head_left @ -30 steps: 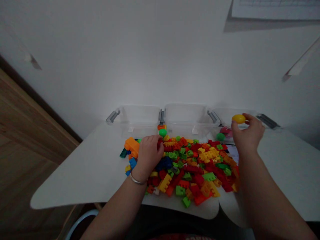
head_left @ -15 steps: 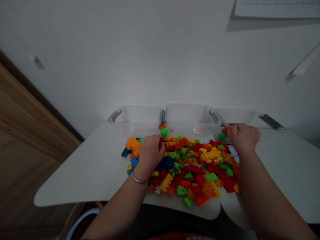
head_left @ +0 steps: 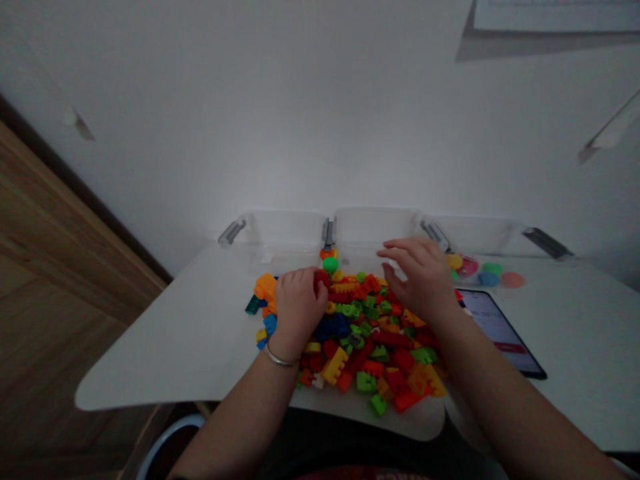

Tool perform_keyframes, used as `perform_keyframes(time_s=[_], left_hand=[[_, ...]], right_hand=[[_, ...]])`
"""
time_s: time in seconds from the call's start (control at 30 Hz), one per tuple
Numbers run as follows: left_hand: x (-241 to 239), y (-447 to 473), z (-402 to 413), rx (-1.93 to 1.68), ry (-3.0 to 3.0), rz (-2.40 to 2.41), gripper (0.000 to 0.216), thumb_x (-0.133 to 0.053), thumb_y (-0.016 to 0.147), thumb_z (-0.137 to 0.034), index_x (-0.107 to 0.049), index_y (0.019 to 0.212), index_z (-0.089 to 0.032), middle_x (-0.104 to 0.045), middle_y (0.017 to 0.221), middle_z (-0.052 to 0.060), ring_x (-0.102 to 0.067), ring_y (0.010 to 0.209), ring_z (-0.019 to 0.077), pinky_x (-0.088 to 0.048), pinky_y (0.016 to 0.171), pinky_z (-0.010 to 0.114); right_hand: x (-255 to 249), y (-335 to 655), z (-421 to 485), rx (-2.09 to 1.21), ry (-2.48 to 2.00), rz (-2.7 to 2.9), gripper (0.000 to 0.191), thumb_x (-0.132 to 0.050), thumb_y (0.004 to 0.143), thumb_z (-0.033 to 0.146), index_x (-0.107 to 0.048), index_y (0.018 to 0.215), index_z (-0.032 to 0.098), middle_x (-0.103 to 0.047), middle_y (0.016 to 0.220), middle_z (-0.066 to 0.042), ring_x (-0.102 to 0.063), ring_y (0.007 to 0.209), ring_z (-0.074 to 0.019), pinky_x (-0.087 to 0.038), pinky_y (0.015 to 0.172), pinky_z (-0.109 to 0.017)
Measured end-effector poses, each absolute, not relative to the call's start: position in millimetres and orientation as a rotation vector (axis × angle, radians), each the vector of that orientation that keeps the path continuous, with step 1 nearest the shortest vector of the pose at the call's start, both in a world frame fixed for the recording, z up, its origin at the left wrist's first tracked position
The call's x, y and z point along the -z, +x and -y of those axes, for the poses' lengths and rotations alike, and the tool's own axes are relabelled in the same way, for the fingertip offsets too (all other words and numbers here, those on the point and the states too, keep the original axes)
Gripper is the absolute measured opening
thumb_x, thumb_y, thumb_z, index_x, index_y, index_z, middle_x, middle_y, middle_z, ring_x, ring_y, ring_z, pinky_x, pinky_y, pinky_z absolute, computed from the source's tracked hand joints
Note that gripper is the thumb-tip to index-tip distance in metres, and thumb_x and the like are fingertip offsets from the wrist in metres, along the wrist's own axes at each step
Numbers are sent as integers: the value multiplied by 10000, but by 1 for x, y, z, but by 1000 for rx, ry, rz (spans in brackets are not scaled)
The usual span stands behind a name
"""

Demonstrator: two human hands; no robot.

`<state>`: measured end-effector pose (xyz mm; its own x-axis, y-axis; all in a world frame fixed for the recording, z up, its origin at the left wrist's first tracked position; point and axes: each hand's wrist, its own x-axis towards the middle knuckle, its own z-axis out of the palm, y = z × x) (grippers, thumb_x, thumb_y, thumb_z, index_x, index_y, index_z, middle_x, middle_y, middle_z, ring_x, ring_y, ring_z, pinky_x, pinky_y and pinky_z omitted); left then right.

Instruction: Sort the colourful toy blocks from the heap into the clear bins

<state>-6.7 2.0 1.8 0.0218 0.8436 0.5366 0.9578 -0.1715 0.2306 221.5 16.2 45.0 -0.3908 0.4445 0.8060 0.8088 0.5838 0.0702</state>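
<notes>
Honestly can't read anything here: digits on the flat black-edged phone (head_left: pixel 506 331) are mush, and the dark red fabric shirt's (head_left: pixel 345 473) pale letters get cut off.

With the heap of blocks (head_left: pixel 367 330) as the dial's centre, bare counter (head_left: pixel 185 340) opens at 9 o'clock, a level way in. Around 12, three clear bins (head_left: pixel 360 230) stand in a row before the wall (head_left: pixel 320 120); their front sides bar a low pass, while their open tops leave room from above. Grey clips (head_left: pixel 329 232) flank the bins. A green ball (head_left: pixel 331 265) sits at 11. The left hand (head_left: pixel 299 300) covers the heap's 10 o'clock edge; the right hand (head_left: pixel 420 277) is over 1 o'clock, its forearm (head_left: pixel 495 370) blocking 4. A phone (head_left: pixel 495 330) lies flat at 3, with open counter beyond.
</notes>
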Motion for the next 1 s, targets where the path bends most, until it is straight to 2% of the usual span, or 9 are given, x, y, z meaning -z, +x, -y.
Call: perform_keyframes(time_s=[0.17, 0.43, 0.63, 0.87, 1.0], left_hand=[[-4, -9, -2, 827, -1994, 1919, 207, -503, 843, -224, -634, 999, -185, -693, 909, 85, -620, 892, 277, -433, 840, 414], [0, -10, -3, 714, -2022, 1952, 216, -490, 856, -252, -661, 961, -170, -674, 941, 107, -597, 906, 286, -416, 842, 432], [0, -10, -2, 674, -2018, 1962, 200, -499, 858, -266, -663, 930, -177, -674, 939, 105, -592, 911, 284, -414, 831, 426], [-1, -9, -2, 614, -2018, 1991, 216, -483, 862, -276, -657, 951, -182, -674, 930, 92, -582, 936, 280, -394, 858, 413], [-2, -9, -2, 607, -2017, 2022, 237, -477, 864, -281, -654, 990, -186, -678, 939, 91, -579, 949, 279, -385, 872, 409]], right_hand=[[-30, 179, -31, 710, -839, 2450, 212, -517, 923, 180, -655, 1075, 232, -662, 1198, -44, -489, 1162, -230, -376, 960, -375], [-34, 137, -51, 758, -883, 2724, 146, -519, 909, 166, -662, 896, 135, -684, 893, -104, -567, 930, -241, -403, 821, -369], [-24, 125, -63, 849, -779, 2791, 183, -505, 899, 143, -685, 904, 110, -702, 870, -118, -587, 907, -233, -398, 853, -383], [-18, 116, -69, 964, -887, 2734, 193, -508, 885, 139, -697, 866, 103, -712, 864, -128, -599, 886, -238, -419, 887, -401], [-18, 114, -71, 993, -920, 2735, 233, -478, 880, 118, -705, 923, 83, -715, 913, -147, -594, 917, -252, -416, 903, -402]])
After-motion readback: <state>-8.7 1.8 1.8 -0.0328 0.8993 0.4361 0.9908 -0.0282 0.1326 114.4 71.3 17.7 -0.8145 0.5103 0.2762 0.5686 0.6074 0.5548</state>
